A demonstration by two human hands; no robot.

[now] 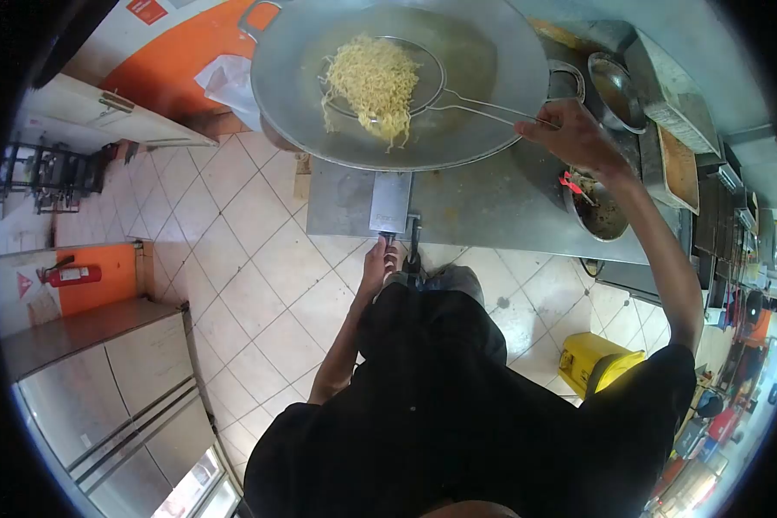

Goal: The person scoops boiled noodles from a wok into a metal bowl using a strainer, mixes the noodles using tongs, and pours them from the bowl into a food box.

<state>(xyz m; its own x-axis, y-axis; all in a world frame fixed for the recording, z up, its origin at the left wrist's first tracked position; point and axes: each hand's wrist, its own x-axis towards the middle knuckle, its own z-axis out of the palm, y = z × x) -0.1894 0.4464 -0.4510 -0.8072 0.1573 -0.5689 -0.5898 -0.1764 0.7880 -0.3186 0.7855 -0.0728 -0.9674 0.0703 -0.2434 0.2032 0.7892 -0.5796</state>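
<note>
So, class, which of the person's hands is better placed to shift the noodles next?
Probably the right hand: it holds the strainer with the noodles on it. The left hand is by a flat metal piece, away from the strainer.

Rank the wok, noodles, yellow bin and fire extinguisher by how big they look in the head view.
1. Wok, clearly largest
2. Noodles and yellow bin, too alike to rank
3. Fire extinguisher, smallest
</note>
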